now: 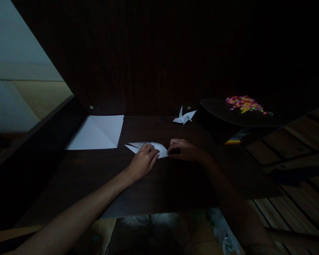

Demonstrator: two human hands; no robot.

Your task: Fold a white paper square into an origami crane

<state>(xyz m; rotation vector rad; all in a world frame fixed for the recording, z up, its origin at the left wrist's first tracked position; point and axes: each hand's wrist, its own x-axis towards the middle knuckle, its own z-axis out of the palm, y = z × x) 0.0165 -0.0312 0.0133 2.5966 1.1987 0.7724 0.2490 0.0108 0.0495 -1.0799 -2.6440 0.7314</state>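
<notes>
A piece of white folded paper (162, 150) lies on the dark table, with two narrow points on its left side and a rounded right part. My left hand (143, 160) rests on its middle, fingers curled and pressing it down. At the right end, my right hand (184, 150) pinches the tip of the paper between thumb and fingers. Shadow hides part of the right fingers. Behind my right hand stands a folded white paper crane (184, 117).
A stack of white square paper sheets (98, 132), the top one creased diagonally, lies at the back left. Many small colourful pieces (246, 103) are heaped on a dark raised shelf (223, 115) at right. A dark panel (138, 60) rises behind the table.
</notes>
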